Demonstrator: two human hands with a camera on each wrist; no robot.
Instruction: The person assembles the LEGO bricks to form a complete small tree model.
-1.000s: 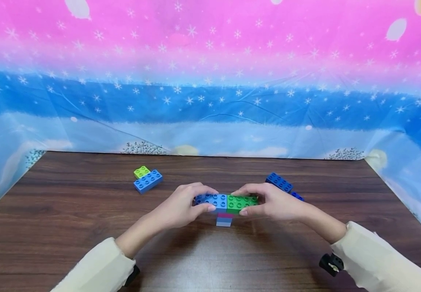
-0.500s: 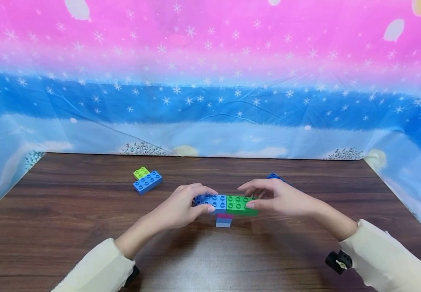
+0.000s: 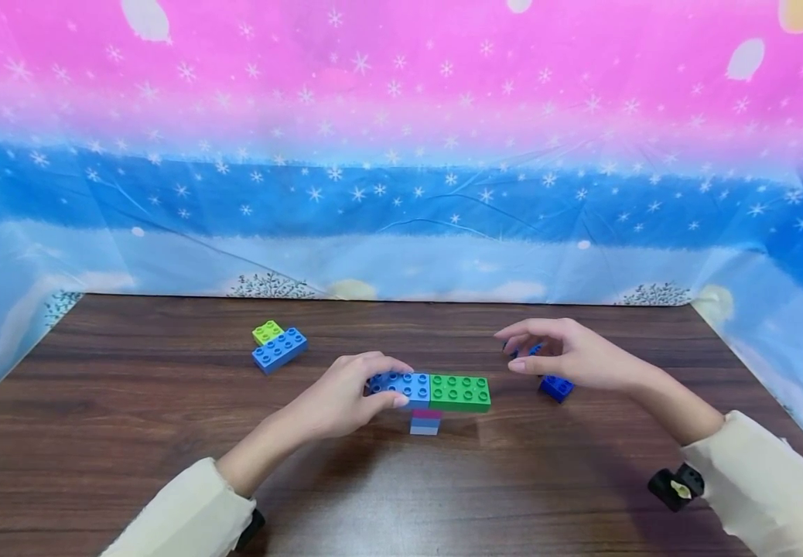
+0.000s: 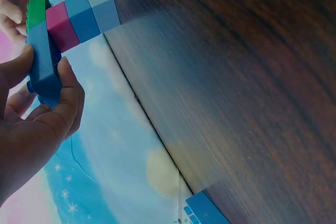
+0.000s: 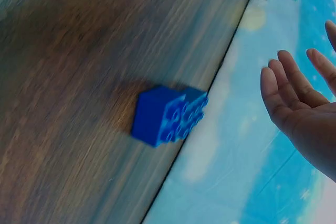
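A light blue toy building brick (image 3: 411, 393) and a green brick (image 3: 460, 393) lie end to end atop a narrow column. In the left wrist view the column shows a pink brick (image 4: 63, 27), a blue one (image 4: 83, 18) and a pale blue one (image 4: 103, 9) at its foot. My left hand (image 3: 349, 396) grips the light blue brick's outer end between thumb and fingers. Holding nothing, my right hand (image 3: 572, 353) hovers with fingers spread above two dark blue bricks. The nearer dark blue brick (image 3: 556, 388) shows below the hand; the farther one is mostly hidden behind the fingers.
On the left of the wooden table (image 3: 165, 433) lie a blue brick (image 3: 280, 350) and a lime green brick (image 3: 268, 333), side by side. A snowflake-patterned cloth (image 3: 387, 193) hangs along the back and sides.
My right hand has let go of the green brick and moved right and away, toward the dark blue bricks. The left hand keeps its hold on the light blue brick.
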